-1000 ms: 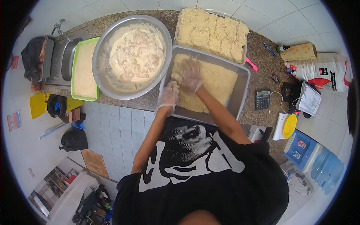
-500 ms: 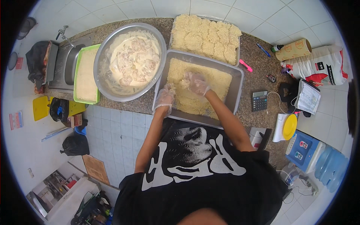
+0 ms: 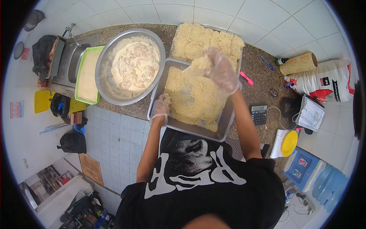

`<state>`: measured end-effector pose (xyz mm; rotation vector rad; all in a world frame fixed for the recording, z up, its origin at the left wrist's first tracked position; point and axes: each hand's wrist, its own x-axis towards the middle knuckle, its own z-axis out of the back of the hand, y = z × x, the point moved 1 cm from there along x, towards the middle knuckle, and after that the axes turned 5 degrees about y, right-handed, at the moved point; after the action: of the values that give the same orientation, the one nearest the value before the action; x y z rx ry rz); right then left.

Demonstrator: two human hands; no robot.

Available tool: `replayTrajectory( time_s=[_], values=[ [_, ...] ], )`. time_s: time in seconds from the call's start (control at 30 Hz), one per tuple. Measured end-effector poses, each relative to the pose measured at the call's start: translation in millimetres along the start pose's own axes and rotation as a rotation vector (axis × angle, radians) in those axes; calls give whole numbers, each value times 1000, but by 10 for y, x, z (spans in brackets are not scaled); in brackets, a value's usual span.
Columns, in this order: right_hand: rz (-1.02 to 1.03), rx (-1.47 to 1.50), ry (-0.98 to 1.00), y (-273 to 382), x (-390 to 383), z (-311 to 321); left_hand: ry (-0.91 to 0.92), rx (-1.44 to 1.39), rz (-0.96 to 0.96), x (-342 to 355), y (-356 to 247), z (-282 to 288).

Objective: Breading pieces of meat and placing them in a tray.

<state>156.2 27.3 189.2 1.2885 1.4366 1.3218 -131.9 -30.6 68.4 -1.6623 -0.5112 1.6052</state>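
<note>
My right hand (image 3: pixel 223 70), in a clear plastic glove and slightly blurred, is closed on a crumb-coated chicken piece (image 3: pixel 200 65). It holds the piece above the far side of a grey tub (image 3: pixel 225 129) of pale breadcrumbs (image 3: pixel 194 101). My left hand (image 3: pixel 159 110), gloved too, is at the tub's left rim, its crumb-covered fingers curled over the wall. Behind the tub, a tray of breaded pieces (image 3: pixel 190 40) stands against the wall. On the left is a large metal bowl (image 3: pixel 102 82) with raw chicken pieces (image 3: pixel 135 65) in creamy white batter.
Left of the bowl stands a green-rimmed tray (image 3: pixel 79 86) of pale powder, beside the sink (image 3: pixel 72 65). To the right lie a pink utensil (image 3: pixel 246 78), a blue pen (image 3: pixel 267 63), a calculator (image 3: pixel 259 115) and a yellow plate (image 3: pixel 289 143). A paper-wrapped roll (image 3: pixel 299 63) lies farther right.
My right hand has lifted from the crumbs, up and away toward the breaded tray, with the coated piece in it. My left hand stays at the tub's left rim. The whole view has shifted slightly.
</note>
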Motion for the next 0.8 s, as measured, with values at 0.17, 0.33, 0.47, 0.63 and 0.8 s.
replayTrajectory(
  time_s=[0.17,0.33,0.47,0.63,0.8],
  values=[
    [-68,5,45,230,345,463,-7,91,-34,-133,-95,-28],
    [-157,-348,84,-261,849,799,-98,321,-57,69,205,81],
    [-347,-923,10,-1506,1043,1349,-111,451,-124,-153,-47,-64],
    [-230,-1315,-208,-1432,1013,1077,-208,636,-58,-72,-92,-31],
    [-14,-1468,-476,-1002,636,470,-92,861,-75,13,-302,-138]
  ],
)
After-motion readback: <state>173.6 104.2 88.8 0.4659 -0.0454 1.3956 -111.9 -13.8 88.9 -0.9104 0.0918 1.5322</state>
